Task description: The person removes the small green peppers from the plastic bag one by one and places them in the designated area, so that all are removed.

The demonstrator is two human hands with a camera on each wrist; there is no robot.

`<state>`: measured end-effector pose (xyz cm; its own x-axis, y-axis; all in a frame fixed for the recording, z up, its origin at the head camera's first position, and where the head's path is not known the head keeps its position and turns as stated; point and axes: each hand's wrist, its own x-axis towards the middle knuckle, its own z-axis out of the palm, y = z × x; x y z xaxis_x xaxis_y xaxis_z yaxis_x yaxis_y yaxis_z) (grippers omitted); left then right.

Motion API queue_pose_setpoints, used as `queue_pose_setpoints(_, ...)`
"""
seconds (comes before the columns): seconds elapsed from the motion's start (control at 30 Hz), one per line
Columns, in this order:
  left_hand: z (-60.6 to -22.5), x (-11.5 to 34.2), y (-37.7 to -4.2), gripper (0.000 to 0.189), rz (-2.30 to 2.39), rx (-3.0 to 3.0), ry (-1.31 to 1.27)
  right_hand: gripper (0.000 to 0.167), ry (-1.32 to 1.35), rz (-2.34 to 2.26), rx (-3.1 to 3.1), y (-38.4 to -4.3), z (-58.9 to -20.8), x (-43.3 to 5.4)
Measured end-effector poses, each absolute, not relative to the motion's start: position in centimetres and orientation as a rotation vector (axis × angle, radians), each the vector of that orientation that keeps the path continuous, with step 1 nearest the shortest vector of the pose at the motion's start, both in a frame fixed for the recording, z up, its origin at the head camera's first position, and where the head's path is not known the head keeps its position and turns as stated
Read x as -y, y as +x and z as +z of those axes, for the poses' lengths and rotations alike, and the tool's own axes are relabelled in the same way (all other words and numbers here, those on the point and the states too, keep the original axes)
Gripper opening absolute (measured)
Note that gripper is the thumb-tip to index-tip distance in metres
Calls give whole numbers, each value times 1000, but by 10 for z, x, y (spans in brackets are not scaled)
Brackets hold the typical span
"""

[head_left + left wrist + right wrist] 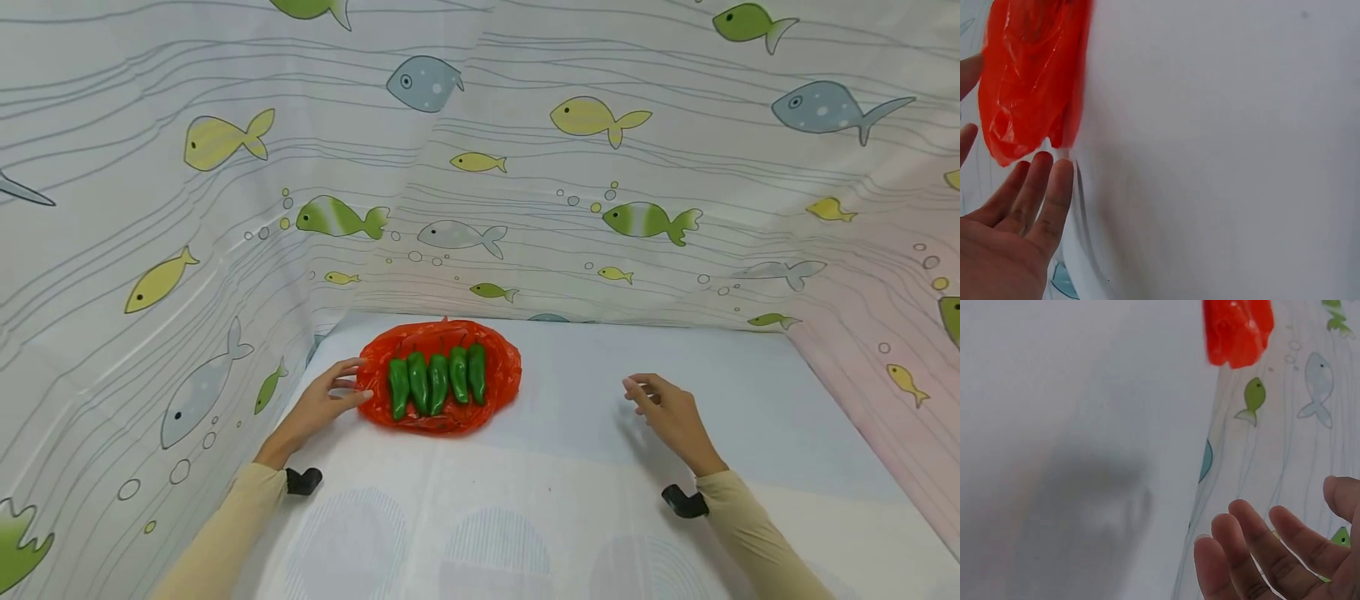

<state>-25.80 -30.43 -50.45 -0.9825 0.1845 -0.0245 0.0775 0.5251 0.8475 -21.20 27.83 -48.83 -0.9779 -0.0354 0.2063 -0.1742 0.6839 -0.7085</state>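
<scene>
Several green peppers (438,385) lie side by side, roughly in a row, on a red plastic bag (504,367) spread on the white table. At the bag's left edge is my left hand (318,408), its fingers spread and relaxed. In the left wrist view the fingertips of that left hand (1013,237) are close to the crinkled red bag (1025,81); whether they touch it I cannot tell. Well to the right of the bag, my right hand (670,418) hovers over the table with loosely bent fingers and holds nothing. The right wrist view shows the red bag (1238,331) beyond the right hand (1285,562).
The white table (570,467) carries pale round prints near its front. Fish-patterned sheeting (525,192) rises behind it and along both sides, with the left side close to my left arm. A dark device (303,481) sits at each wrist.
</scene>
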Motion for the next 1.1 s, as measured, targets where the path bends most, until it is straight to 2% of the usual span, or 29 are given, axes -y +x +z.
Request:
queue_pose_setpoints(0.9,-510,296,-265,68,1417,-2599,197,46,276,1227,2734,-229,-491,-239)
queue_pose_setpoints(1.1,-499,291,-260,68,1425,-2587,194,46,286,1254,2733,-232,-488,-230)
